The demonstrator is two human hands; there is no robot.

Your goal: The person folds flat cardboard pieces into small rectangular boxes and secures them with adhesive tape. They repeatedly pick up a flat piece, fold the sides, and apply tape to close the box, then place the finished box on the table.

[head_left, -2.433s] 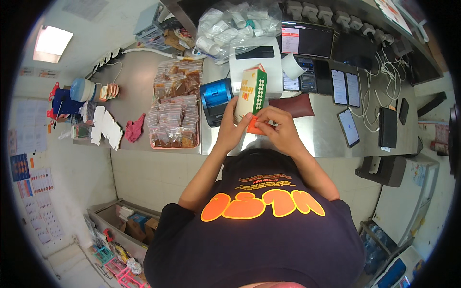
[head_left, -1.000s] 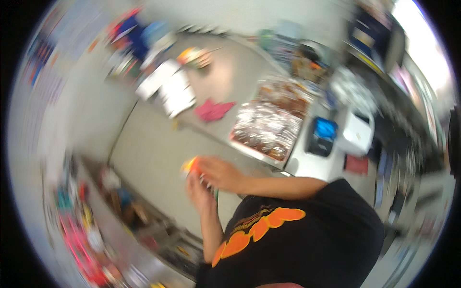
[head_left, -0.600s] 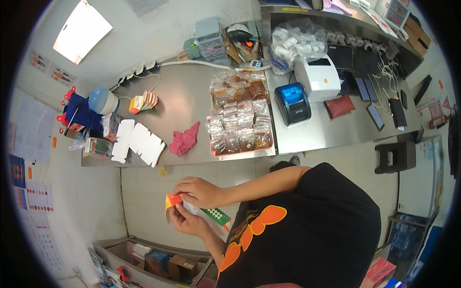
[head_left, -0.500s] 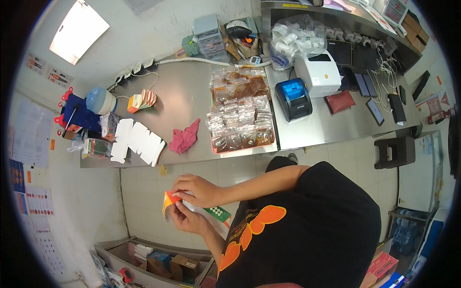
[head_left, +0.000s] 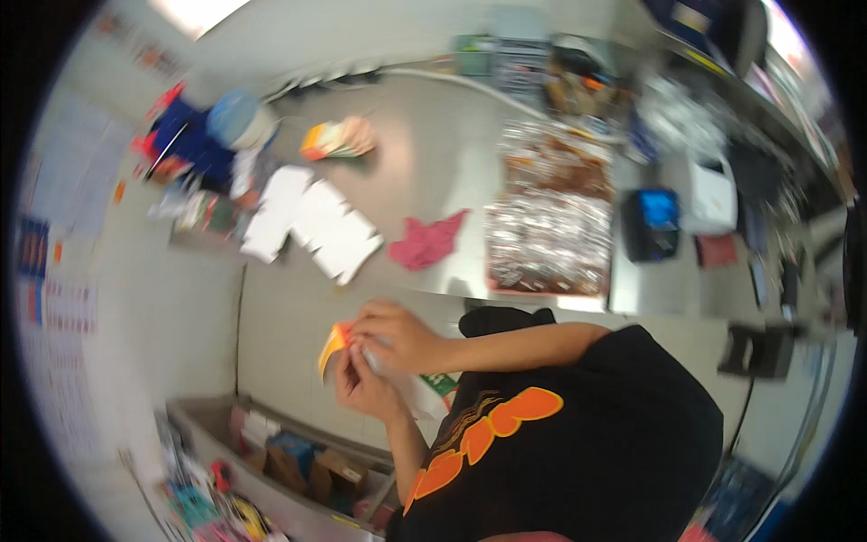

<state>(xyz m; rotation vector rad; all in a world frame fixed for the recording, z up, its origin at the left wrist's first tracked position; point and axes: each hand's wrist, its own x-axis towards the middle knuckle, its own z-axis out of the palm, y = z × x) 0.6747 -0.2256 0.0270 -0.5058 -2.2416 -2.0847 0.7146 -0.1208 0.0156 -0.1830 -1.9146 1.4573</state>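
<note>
A printed cardboard box blank (head_left: 334, 350) is held in front of my body, orange and yellow at its far end. Its white inner side and a green end with white marks show near my shirt. My right hand (head_left: 397, 338) pinches the orange end from above. From below, my left hand (head_left: 368, 384) grips the same end, its fingertips close to those of the right. Motion blur hides the exact fold between the fingers. Beyond my hands, white die-cut box blanks (head_left: 336, 230) lie on the metal table (head_left: 424, 117), beside a crumpled pink cloth (head_left: 426, 240).
Orange-and-white folded cartons (head_left: 340, 138) stand farther back. A tray of clear brown-filled packets (head_left: 549, 235) sits to the right, then a black-and-blue printer (head_left: 652, 224) and a white one (head_left: 709, 194). At lower left is an open bin (head_left: 203, 417) with boxes inside.
The view has swung left, so the table and its things appear farther right. Both hands keep hold of the box blank, its orange end slightly more tilted.
</note>
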